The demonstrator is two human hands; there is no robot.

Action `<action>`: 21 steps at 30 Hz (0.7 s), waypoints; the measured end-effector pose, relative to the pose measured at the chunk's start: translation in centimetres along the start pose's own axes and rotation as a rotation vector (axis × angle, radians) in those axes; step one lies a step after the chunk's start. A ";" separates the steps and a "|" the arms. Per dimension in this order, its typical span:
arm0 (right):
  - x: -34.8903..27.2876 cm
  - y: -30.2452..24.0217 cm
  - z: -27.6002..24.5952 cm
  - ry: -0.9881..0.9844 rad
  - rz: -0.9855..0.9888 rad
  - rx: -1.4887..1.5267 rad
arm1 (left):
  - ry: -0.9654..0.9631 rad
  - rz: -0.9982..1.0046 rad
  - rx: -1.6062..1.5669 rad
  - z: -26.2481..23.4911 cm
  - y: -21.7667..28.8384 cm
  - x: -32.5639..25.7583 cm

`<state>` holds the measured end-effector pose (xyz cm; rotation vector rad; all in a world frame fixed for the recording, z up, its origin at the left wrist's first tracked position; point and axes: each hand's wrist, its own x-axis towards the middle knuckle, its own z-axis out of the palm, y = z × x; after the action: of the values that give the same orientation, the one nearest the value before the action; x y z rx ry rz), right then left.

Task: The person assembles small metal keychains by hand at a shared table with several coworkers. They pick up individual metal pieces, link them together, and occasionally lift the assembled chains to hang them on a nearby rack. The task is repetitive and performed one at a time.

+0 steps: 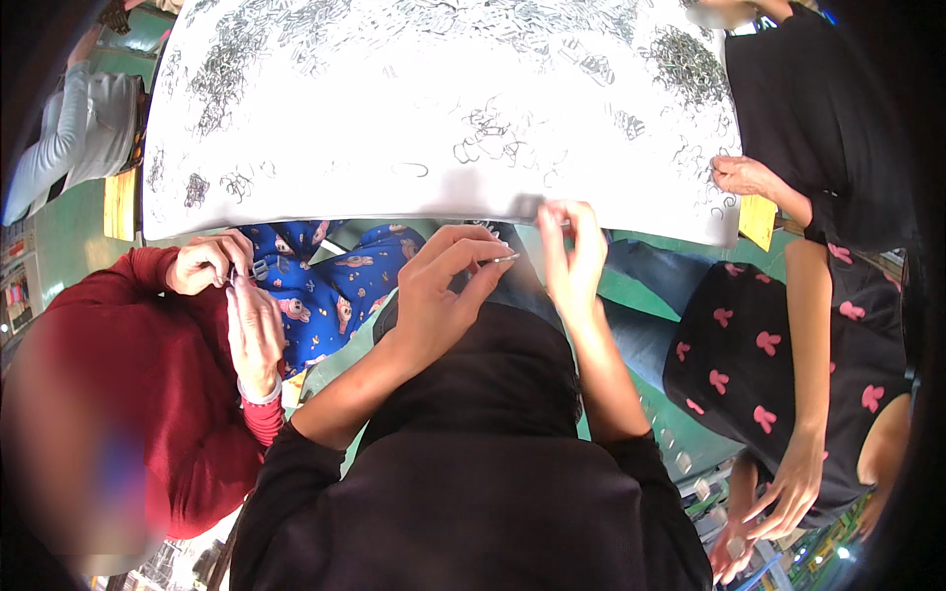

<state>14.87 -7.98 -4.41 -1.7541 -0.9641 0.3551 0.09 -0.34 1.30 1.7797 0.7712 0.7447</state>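
Just in front of the table's near edge, my left hand (443, 281) is closed in a pinch. A small, thin metal piece (506, 258) sticks out between its thumb and fingers. To its right, my right hand (576, 256) is raised at the edge of the white table (325, 187). Its thumb and bent fingers come together at the tips, and anything between them is too small to make out. Beyond my hands, a loose cluster of thin, dark curved pieces (493, 138) lies on the white surface. One curved piece (418, 170) rests apart, nearer the edge.
Denser heaps of small dark pieces (690, 64) cover the table's far side and corners. At my left, a person in a red top (177, 394) handles a small piece. Another person's hand (744, 177) touches the table's right edge; someone in a rabbit-patterned top (749, 345) sits close at my right.
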 end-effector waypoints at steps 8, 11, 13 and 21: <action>15.1 5.6 7.0 -0.498 0.075 -0.440 | -0.009 -0.140 0.020 0.5 1.3 0.7; 17.5 6.0 9.7 -0.707 0.041 -0.634 | 0.024 -0.148 0.006 0.6 1.3 0.7; 17.8 5.9 10.7 -0.821 -0.062 -0.805 | 0.054 -0.117 -0.007 0.4 1.1 0.4; 17.7 6.2 6.4 -0.608 0.018 -0.610 | 0.058 -0.193 -0.047 0.4 0.7 0.7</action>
<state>24.66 8.69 -8.87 -2.2580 -1.6141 0.6828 0.95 -0.24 1.91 1.6209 0.9419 0.6819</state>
